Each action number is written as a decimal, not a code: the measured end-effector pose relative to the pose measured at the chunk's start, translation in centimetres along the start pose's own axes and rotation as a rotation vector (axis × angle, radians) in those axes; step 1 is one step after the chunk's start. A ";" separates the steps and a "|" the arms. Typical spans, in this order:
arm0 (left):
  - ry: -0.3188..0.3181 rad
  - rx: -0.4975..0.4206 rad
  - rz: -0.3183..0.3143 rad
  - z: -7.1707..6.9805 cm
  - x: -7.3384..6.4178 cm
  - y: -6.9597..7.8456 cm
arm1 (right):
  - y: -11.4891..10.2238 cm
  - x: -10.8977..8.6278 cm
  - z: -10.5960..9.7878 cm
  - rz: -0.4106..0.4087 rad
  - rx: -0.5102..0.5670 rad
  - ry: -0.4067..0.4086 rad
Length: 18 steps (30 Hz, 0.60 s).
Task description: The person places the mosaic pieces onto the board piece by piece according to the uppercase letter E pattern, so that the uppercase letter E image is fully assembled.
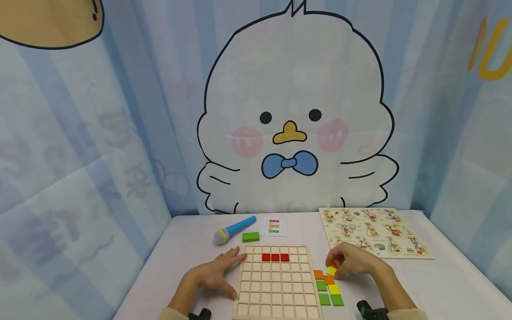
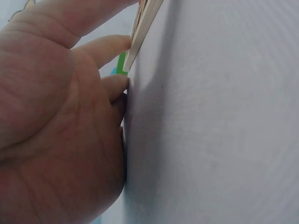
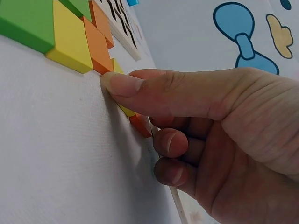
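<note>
Over the feed I see the right hand (image 1: pixel 356 260) with thumb and fingers curled at a yellow tile (image 1: pixel 331 270), just right of the wooden grid board (image 1: pixel 276 289). I read it as a pinch, though the fingertips behind the tile are hidden from me. The left hand (image 1: pixel 216 273) grasps nothing; its spread fingers touch the board's left edge. My worry is that orange tiles (image 1: pixel 329 280) crowd that yellow one, so a careless pull could drag a neighbour along. An uneven push by the left hand might skid the board and jolt its three red tiles (image 1: pixel 275 258). The illustrated board (image 1: pixel 372 231) carries captions too small to read; the curtain (image 1: pixel 460 133) shows a yellow slanted stroke and a U-shaped character. I make out no brand.
</note>
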<state>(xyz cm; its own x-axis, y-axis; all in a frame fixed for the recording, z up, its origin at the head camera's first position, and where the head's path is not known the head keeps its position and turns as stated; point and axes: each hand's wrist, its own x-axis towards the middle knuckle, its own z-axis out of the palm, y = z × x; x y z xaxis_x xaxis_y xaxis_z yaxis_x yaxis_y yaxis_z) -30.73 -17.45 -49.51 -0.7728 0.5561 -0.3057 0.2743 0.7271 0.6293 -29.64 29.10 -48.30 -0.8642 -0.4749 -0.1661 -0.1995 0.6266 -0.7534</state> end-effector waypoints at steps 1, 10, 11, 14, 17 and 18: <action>0.001 0.001 0.000 0.0 0.0 0.0 | 0.1 0.1 0.0 0.000 0.004 0.001; 0.004 -0.002 -0.003 0.0 -0.1 0.0 | 0.1 0.2 0.0 0.003 0.021 -0.006; 0.005 -0.003 -0.002 0.0 -0.1 0.0 | 0.1 0.1 0.0 0.001 0.024 -0.008; 0.005 -0.006 -0.003 -0.1 -0.1 0.0 | 0.0 0.1 0.0 -0.008 0.039 -0.014; 0.006 -0.005 -0.001 -0.1 -0.1 0.1 | -0.1 0.1 0.0 -0.012 0.044 -0.010; 0.006 -0.005 0.001 0.0 -0.1 0.1 | -0.2 0.1 0.0 -0.011 0.042 -0.005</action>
<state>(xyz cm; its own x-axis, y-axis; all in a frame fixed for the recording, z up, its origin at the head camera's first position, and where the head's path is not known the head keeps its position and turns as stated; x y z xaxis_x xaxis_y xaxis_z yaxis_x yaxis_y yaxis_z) -30.65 -17.47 -49.39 -0.7763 0.5540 -0.3008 0.2721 0.7249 0.6328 -29.65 28.95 -48.17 -0.8595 -0.4852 -0.1609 -0.1894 0.5946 -0.7814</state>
